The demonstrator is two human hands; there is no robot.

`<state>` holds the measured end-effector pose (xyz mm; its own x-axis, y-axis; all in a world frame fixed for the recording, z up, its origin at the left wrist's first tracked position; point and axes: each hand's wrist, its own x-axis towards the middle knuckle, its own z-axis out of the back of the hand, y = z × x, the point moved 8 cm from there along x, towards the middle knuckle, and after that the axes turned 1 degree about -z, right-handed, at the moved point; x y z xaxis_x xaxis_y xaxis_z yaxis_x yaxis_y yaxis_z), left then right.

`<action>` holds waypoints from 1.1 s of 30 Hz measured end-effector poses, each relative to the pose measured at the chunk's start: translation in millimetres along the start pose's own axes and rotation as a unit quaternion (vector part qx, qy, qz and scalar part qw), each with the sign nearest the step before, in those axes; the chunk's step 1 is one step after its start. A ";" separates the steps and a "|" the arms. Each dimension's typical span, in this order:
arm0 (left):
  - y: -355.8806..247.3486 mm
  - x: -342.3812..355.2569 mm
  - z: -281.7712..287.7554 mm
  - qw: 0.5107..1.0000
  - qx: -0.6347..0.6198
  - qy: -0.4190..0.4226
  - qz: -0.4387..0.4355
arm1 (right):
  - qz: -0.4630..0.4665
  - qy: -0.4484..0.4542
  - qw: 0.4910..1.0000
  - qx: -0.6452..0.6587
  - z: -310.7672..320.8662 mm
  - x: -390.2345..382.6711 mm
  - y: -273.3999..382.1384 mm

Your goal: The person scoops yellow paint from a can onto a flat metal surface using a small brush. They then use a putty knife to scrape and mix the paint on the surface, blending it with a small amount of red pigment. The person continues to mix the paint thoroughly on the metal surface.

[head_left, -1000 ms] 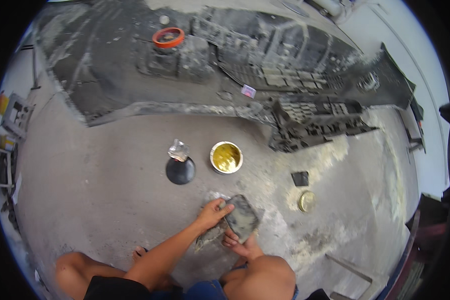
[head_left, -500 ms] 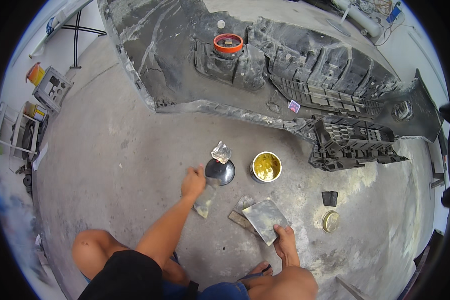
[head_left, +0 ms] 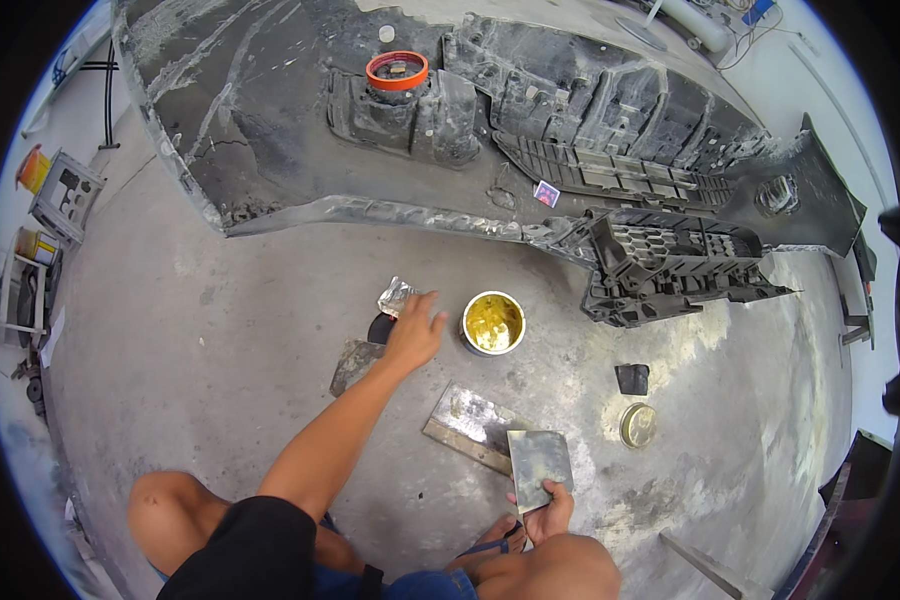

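Left hand (head_left: 415, 335) moved from scraper (head_left: 353, 366) up beside open tin (head_left: 493, 323).

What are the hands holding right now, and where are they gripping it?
Right hand grips a flat metal plate by its lower edge. Left hand holds nothing, reaching over a crumpled foil piece.

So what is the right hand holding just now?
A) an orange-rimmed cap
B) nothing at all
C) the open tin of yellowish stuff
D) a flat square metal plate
D: the right hand grips a flat square plate by its lower edge, low in the picture, while the open tin sits apart on the floor beside the left hand.
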<state>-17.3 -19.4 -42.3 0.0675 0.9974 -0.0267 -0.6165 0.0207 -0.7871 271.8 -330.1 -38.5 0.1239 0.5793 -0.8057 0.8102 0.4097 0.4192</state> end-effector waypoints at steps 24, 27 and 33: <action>-33.5 -60.1 -59.0 0.743 -0.547 0.153 0.355 | 0.047 0.349 0.929 -0.117 -198.6 85.0 102.3; -57.4 -70.8 -56.7 0.632 -0.689 0.146 0.323 | 0.079 0.401 0.904 -0.124 -227.5 49.7 118.0; -61.3 -70.0 -27.4 0.526 -0.808 0.071 0.257 | 0.119 0.274 0.948 -0.110 -172.7 44.3 132.5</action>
<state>37.3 -92.4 -9.2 0.3459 0.8244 -0.4479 0.8811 -0.4495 -0.1469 285.7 -128.5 53.7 -0.0762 0.9283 -0.3639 0.6499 0.3230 0.6880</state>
